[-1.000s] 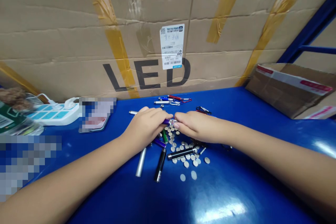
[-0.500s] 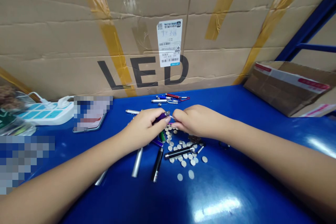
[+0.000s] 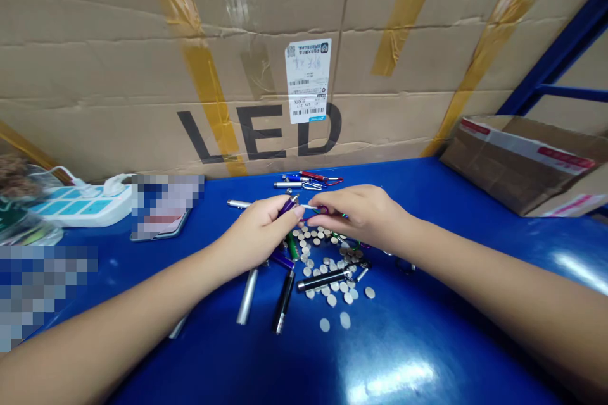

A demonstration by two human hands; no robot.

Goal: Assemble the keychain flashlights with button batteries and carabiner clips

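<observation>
My left hand (image 3: 254, 229) is closed around a small purple laser pointer (image 3: 287, 205), its metal end pointing up and to the right. Just to its right, my right hand (image 3: 368, 210) pinches a purple carabiner clip (image 3: 323, 209) close to that end. Whether clip and pointer are joined is too small to tell. Below the hands lie many loose button cells (image 3: 331, 299), with a black laser pointer (image 3: 320, 280) across them. A silver tube (image 3: 247, 296), a black tube (image 3: 284, 304) and a green tube (image 3: 291, 245) lie nearer my left hand.
Behind the hands lie red (image 3: 311, 176), blue and silver pointers with clips. A white power strip (image 3: 85, 205) and a phone (image 3: 178, 224) are at left. An open cardboard box (image 3: 517, 168) stands at right. A large LED carton (image 3: 266, 82) walls off the back of the blue table (image 3: 285, 373).
My right hand has drawn a little to the right and its fingers have loosened, so the purple clip shows more. The purple pointer in my left hand is tilted more upright.
</observation>
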